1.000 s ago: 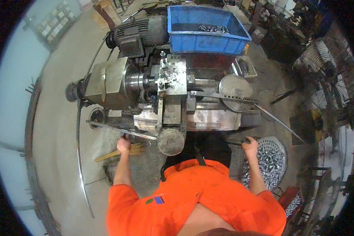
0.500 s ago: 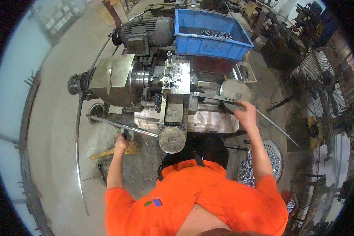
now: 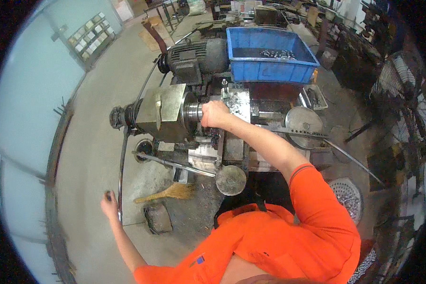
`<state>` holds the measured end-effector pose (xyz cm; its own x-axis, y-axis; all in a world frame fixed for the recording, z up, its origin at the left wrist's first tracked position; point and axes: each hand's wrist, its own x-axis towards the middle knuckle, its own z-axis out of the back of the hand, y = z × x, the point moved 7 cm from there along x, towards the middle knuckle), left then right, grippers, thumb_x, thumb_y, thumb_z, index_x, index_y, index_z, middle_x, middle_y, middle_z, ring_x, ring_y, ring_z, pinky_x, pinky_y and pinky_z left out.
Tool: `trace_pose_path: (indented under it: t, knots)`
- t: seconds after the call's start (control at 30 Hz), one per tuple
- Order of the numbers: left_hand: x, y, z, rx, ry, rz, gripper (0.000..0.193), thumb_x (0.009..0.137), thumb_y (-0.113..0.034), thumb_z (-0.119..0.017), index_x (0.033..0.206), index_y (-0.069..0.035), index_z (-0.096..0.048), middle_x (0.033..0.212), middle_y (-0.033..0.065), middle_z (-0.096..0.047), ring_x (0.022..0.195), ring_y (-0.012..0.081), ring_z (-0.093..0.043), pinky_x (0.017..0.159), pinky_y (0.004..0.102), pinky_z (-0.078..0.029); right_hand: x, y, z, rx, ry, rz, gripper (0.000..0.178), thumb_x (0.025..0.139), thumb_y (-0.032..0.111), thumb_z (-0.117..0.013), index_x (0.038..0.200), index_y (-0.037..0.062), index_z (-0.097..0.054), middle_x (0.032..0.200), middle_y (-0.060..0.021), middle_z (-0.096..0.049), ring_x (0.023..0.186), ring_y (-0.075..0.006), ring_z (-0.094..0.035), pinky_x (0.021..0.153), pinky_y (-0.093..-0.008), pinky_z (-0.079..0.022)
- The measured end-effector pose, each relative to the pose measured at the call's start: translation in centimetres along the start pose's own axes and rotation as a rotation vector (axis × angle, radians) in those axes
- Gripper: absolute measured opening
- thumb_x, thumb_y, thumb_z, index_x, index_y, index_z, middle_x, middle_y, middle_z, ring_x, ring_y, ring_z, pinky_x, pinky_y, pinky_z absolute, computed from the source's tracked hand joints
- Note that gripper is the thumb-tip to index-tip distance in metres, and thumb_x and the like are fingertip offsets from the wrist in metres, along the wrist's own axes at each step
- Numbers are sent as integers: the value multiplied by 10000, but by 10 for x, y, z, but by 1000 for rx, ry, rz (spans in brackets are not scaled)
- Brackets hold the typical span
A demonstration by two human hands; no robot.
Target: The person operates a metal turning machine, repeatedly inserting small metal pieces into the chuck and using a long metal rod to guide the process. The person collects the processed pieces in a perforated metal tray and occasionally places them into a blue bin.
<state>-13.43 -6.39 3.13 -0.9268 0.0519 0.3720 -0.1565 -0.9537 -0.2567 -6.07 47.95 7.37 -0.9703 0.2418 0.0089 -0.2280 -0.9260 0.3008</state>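
Observation:
My right hand is closed at the front of the lathe's spindle nose, fingers curled; whatever it grips is hidden behind the knuckles. Just right of it lies the chip-covered tool slide. Out to the left, my left hand is raised above the floor with fingers curled on a small dark thing, too small to name. Close beside that hand passes a long bar coming down from the machine's left end. The flat lever with a row of holes has no hand on it.
Behind the lathe stand an electric motor and a blue crate with small metal parts. Two round discs sit on the machine. A straw broom lies on the floor. Right are a perforated basin of parts and a fan.
My right hand has left the holed lever and moved left to the spindle. My left hand has swung outward to the left, away from the front rod. The view has shifted slightly.

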Motion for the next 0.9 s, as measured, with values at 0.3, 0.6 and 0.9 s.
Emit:
trace_pose_path:
  t: [0.3, 0.6, 0.9]
  knots:
    - [-4, 32, -52, -219, 295, 352, 619, 893, -516, -341, 759, 16, -626, 528, 133, -560, 523, 252, -594, 591, 390, -470, 0, -5, -6, -79, -57, 59, 313, 581, 254, -618, 819, 58, -668, 891, -155, -636, 923, -317, -571, 823, -392, -451]
    - [-72, -87, -30, 130, 128, 160, 485, 769, -478, -551, 817, -1, -624, 782, 222, -611, 782, 372, -595, 697, 442, -448, 4, -10, -6, -62, -21, 11, 264, 562, 224, -653, 793, 101, -685, 859, -127, -659, 873, -290, -615, 880, -399, -419]
    - [-50, -60, -74, -413, 483, 174, 256, 747, -187, -643, 755, 40, -526, 513, 106, -529, 421, 200, -545, 377, 327, -437, -17, -99, 111, -193, -348, -52, 225, 566, 228, -586, 698, 65, -666, 756, -163, -649, 730, -314, -638, 692, -427, -503]
